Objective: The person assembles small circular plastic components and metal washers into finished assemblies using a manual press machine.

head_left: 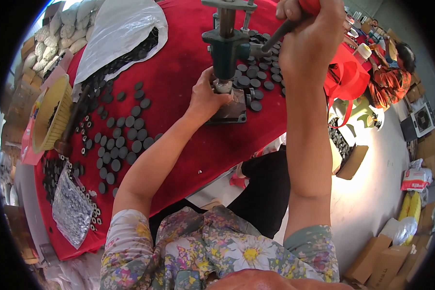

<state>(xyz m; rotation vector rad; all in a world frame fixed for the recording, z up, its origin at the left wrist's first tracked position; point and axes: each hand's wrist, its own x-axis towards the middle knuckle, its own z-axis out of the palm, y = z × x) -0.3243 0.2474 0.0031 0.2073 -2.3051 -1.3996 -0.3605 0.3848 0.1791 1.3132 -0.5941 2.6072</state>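
A dark green hand press stands on the red cloth in front of me, its metal base nearest my body. My right hand is wrapped round the press's lever, up and to the right of the press. At the foot of the ram, the thumb and fingers of my left hand close round a small pale metal piece; what exactly they pinch is partly hidden. Grey round discs lie loose to the left of the press, and more discs lie behind and right of it.
A white sack spills dark pieces at the back left. Along the left edge are a yellow basket, a clear bag of small parts and small rings. A red bag hangs at right; another person sits beyond it.
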